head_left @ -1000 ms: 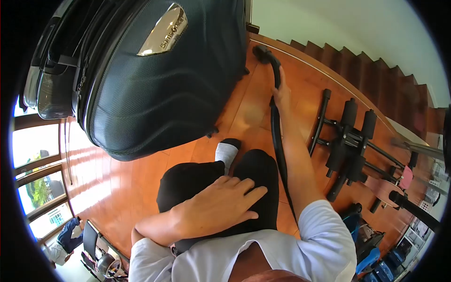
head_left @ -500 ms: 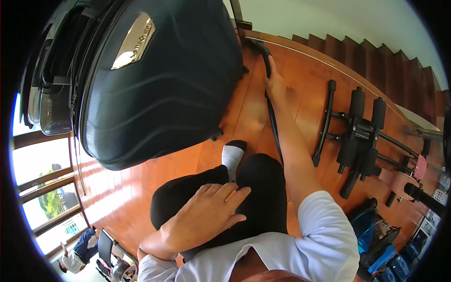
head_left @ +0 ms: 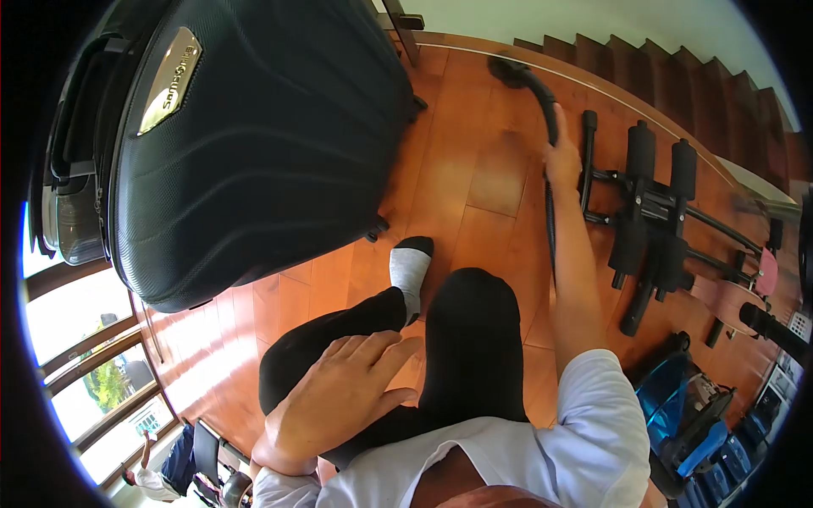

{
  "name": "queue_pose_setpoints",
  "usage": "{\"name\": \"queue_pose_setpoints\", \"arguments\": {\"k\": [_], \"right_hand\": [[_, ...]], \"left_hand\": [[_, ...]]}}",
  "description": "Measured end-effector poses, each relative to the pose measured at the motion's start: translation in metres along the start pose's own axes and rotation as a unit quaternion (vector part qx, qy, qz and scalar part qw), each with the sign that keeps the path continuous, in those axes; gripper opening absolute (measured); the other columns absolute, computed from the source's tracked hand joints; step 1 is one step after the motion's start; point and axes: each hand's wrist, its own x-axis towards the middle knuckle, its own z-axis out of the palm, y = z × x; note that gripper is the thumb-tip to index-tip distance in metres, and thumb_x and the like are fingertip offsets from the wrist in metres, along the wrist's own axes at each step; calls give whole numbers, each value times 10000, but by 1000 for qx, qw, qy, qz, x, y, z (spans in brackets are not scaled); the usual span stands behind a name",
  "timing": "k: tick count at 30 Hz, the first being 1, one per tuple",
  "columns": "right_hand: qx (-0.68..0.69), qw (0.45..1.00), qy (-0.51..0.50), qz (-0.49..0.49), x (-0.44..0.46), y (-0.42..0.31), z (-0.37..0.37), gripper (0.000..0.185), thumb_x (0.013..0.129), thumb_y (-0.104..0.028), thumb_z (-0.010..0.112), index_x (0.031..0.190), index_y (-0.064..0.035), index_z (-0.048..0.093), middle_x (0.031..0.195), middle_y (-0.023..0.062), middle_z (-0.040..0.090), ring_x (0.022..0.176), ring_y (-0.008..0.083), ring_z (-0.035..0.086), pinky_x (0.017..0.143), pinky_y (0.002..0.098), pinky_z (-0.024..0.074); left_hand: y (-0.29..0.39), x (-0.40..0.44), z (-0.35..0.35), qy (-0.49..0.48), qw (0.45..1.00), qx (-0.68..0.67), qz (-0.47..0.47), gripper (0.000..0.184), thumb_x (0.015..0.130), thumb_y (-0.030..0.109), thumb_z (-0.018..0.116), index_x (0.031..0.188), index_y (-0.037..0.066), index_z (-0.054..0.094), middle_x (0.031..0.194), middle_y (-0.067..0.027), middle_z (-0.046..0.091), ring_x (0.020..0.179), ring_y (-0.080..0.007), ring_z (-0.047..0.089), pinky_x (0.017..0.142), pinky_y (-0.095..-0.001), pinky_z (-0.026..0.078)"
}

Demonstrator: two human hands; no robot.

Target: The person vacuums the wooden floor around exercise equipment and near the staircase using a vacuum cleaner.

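My right hand (head_left: 562,166) is wrapped round a black vacuum cleaner hose (head_left: 542,100), whose dark round brush head (head_left: 507,73) rests on the wooden floor near the stair edge. From that hand the hose runs back along my forearm. Over my bent leg in black trousers, my left hand (head_left: 339,391) lies palm down with fingers loosely extended, holding nothing. At the lower right sits a blue vacuum cleaner (head_left: 665,405), partly cut off by the dark lens border.
A big dark suitcase (head_left: 262,161) stands at the left. Exercise equipment with black foam rollers (head_left: 641,169) takes up the right side. Beyond the floor edge, brown stairs (head_left: 652,93) descend. Another person (head_left: 165,474) is at the lower left, near windows (head_left: 110,381).
My right hand has swung the hose and brush head to the right, towards the exercise equipment. My left hand has shifted slightly left. The view has moved a little.
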Motion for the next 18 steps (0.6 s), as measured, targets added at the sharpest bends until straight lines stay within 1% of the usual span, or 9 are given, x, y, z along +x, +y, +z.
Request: {"name": "queue_pose_setpoints", "arguments": {"k": [1,4,7,10,11,13,15,16,18], "right_hand": [[-5,1000,25,11,-4,9,-10,785,834,-113,577,1477,-400,230,929,223,654,869,372,652,757,481,477],[70,992,46,92,-27,24,-39,812,824,-81,583,1484,-386,220,904,233,651,847,383,646,738,467,479],[82,980,167,73,-35,57,-27,821,805,-21,537,1492,-358,239,725,154,611,594,232,591,619,393,467],[9,983,184,-2,-57,45,-7,831,800,-1,535,1506,-313,225,760,175,616,579,239,564,609,376,462],[43,989,138,24,-75,31,-8,816,817,-6,541,1509,-286,213,1003,199,596,789,310,594,702,403,472],[74,992,98,26,-127,22,-7,787,837,-4,539,1512,-231,206,1324,203,516,1046,378,604,806,424,482],[51,988,141,-43,-144,29,5,762,844,-14,522,1513,-212,215,1213,190,514,934,335,582,747,410,473],[32,979,180,-86,-144,31,10,752,849,-30,513,1513,-222,219,1024,196,573,775,297,580,677,403,463],[22,970,213,-119,-128,36,12,728,865,-63,510,1513,-232,223,824,199,628,612,267,574,595,400,444]], "left_hand": [[0,-1,0,-2,1000,-2,-3,526,834,330,666,1277,87,520,1227,-127,561,1099,-327,553,955,-413,433],[0,-3,-2,-7,1000,8,-14,532,834,335,664,1280,84,517,1233,-129,559,1114,-331,548,963,-418,428],[2,-5,-4,-8,1000,8,-30,537,837,340,661,1283,80,513,1241,-130,557,1127,-337,542,970,-419,422],[2,-4,-6,-7,1000,-2,-14,540,838,340,660,1287,79,509,1247,-132,554,1134,-339,538,973,-419,417],[2,-4,-5,-3,1000,-3,-8,540,838,337,660,1287,79,508,1245,-134,555,1131,-338,539,972,-418,418],[2,-3,-5,2,1000,-6,3,540,838,333,659,1288,79,507,1239,-136,556,1126,-337,541,969,-416,418],[5,0,-7,1,1000,5,6,535,838,323,660,1289,79,506,1228,-134,559,1114,-333,546,964,-415,420],[6,2,-8,1,1000,11,8,533,838,318,661,1289,80,506,1223,-134,561,1108,-330,549,961,-415,421],[11,7,-7,-8,999,28,16,526,842,310,659,1289,80,506,1213,-131,564,1098,-325,553,958,-408,422]]}}
